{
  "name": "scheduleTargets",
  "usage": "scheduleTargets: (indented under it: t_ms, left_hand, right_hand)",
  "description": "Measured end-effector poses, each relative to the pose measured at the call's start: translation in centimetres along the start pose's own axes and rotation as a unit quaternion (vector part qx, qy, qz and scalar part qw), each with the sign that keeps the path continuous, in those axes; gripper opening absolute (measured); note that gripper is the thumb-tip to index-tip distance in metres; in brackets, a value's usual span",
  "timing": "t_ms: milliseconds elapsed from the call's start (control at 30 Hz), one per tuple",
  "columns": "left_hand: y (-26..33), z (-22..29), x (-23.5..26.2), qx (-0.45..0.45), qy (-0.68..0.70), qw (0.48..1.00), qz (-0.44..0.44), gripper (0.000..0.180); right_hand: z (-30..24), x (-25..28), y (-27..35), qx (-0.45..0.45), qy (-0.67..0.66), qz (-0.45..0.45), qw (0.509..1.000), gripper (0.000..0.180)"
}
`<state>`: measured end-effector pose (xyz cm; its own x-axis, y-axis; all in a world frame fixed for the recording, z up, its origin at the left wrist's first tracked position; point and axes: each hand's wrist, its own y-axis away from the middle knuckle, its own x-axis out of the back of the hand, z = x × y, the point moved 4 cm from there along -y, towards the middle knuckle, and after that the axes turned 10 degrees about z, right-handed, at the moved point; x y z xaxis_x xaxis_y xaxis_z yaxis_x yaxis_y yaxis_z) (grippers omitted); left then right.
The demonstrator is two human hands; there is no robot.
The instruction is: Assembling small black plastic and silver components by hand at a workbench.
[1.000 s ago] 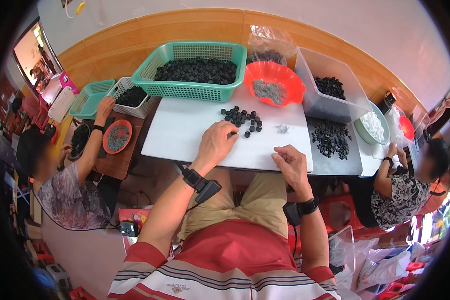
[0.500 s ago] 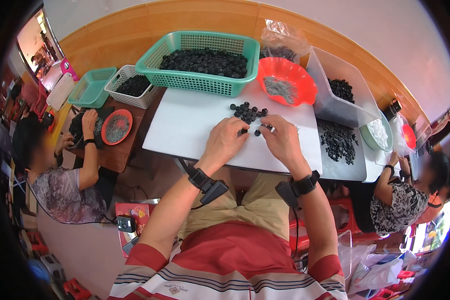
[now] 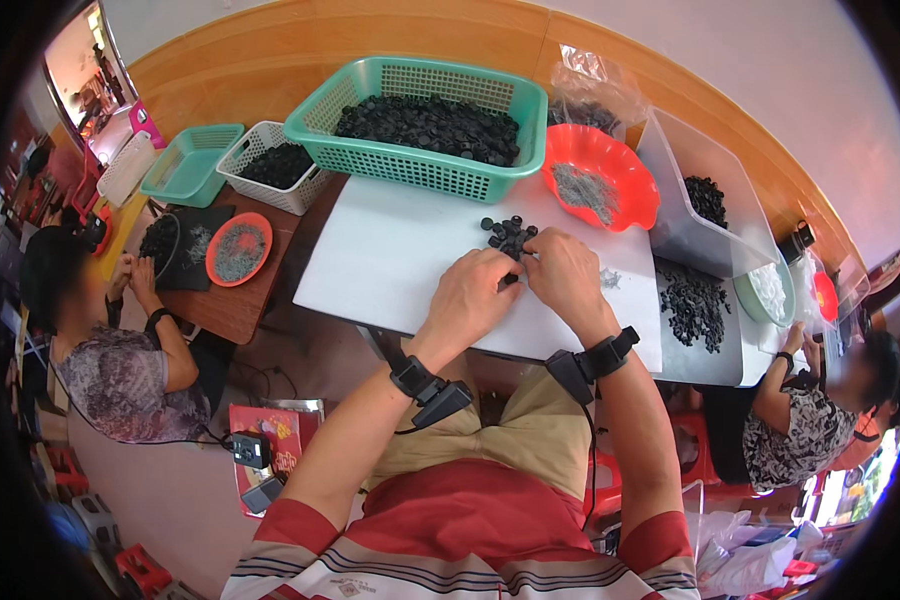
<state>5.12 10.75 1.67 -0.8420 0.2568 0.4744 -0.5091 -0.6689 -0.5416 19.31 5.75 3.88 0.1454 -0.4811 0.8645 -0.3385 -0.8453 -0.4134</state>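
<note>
My left hand (image 3: 468, 302) is closed in a pinch round a small black round cap (image 3: 510, 279) above the white board (image 3: 370, 240). Close beside it, my right hand (image 3: 572, 280) has its fingertips together near that cap; anything between them is hidden. Just beyond both hands lies a loose pile of black caps (image 3: 508, 234), partly covered by the right fingers. To the right of my right hand, a few thin pale pieces (image 3: 610, 279) lie on the board.
A green basket (image 3: 420, 178) of black caps stands at the back, beside a red scalloped bowl (image 3: 635, 200) of thin grey pieces. A clear bin (image 3: 690, 225) and a dark tray (image 3: 710, 355) holding black parts are at right. Co-workers sit on both sides.
My hands have come closer together, and the loose cap between them is no longer separately visible. The view has shifted slightly. The co-worker at left has brought both hands together.
</note>
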Motion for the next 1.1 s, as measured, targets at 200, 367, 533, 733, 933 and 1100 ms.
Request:
scheduleTargets:
  t_ms: [200, 367, 533, 733, 933, 1100]
  left_hand:
    - [0.0, 0.1, 0.1, 0.006, 0.010, 1.000, 0.015, 0.021]
    - [0.2, -0.9, 0.2, 0.080, 0.139, 0.985, 0.062, 0.019]
    - [0.0, -0.9, 0.9, 0.168, 0.285, 0.943, 0.032, 0.019]
    - [-0.2, -2.5, 0.4, 0.207, 0.429, 0.879, -0.027, 0.019]
    - [-0.1, -2.6, 0.6, 0.201, 0.441, 0.873, -0.050, 0.017]
    - [0.0, -2.3, 0.5, 0.203, 0.443, 0.873, -0.030, 0.016]
  right_hand:
    - [-0.3, 0.2, 0.0, 0.039, -0.007, 0.038, 0.998, 0.013]
    - [-0.3, 1.9, 1.2, 0.033, -0.097, 0.098, 0.990, 0.015]
    - [-1.9, 3.5, 2.9, -0.025, -0.225, 0.111, 0.968, 0.018]
    - [-2.9, 3.0, 3.3, 0.027, -0.320, 0.149, 0.935, 0.016]
    - [-1.9, 2.5, 4.3, 0.030, -0.340, 0.145, 0.929, 0.015]
    - [0.9, 3.5, 4.8, 0.050, -0.289, 0.180, 0.939, 0.014]
